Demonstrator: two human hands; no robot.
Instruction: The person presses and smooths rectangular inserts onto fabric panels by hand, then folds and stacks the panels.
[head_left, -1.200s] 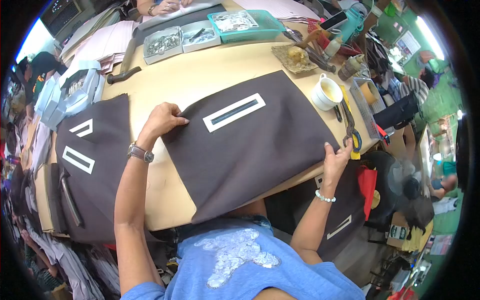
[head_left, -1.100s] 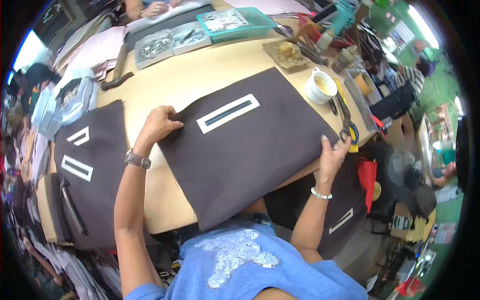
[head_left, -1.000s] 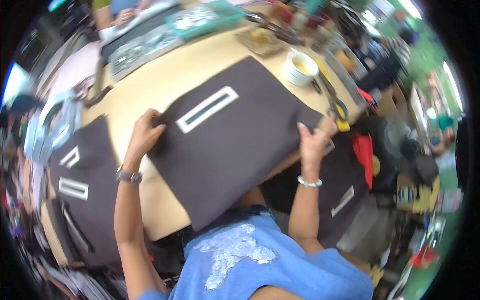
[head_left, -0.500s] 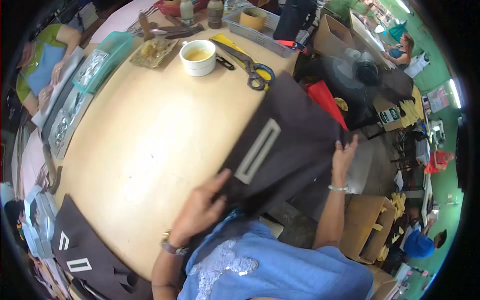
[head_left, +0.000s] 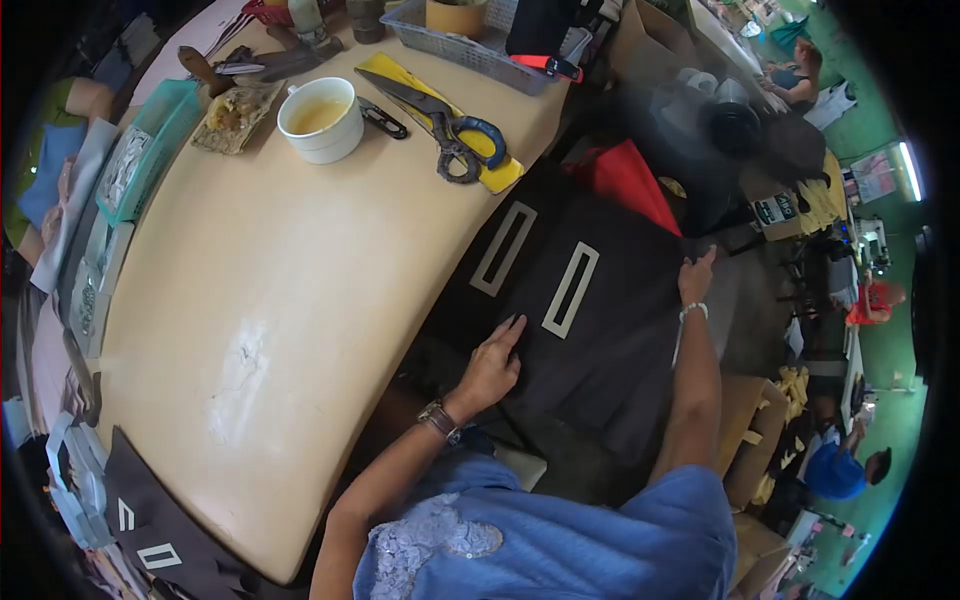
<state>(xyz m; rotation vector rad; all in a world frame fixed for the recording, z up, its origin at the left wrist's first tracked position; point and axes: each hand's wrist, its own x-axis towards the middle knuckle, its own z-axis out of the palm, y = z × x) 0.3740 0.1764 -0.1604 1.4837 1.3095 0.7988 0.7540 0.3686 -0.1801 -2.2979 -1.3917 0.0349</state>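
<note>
A dark brown fabric piece [head_left: 620, 330] with a pale rectangular frame [head_left: 571, 291] on it hangs beyond the right edge of the table. My left hand [head_left: 488, 368] is closed at its near left edge, fingertips beside the frame. At the far right corner my right hand [head_left: 697, 277] pinches the fabric, with the index finger partly stretched out. Under or beside this piece lies another dark piece with a similar pale frame [head_left: 503, 250]. Red material [head_left: 630, 185] shows behind them.
On the table [head_left: 250, 260] stand a white cup [head_left: 320, 120], scissors [head_left: 445, 130] on a yellow sheet, a folding knife [head_left: 382, 120] and a grey basket [head_left: 470, 55]. More dark fabric [head_left: 150, 510] lies at the lower left. Cardboard boxes [head_left: 750, 420] stand at right. Another person sits across.
Both hands have carried the dark fabric piece off the table edge to the right. A second pale frame has come into view beside it. The camera view has shifted.
</note>
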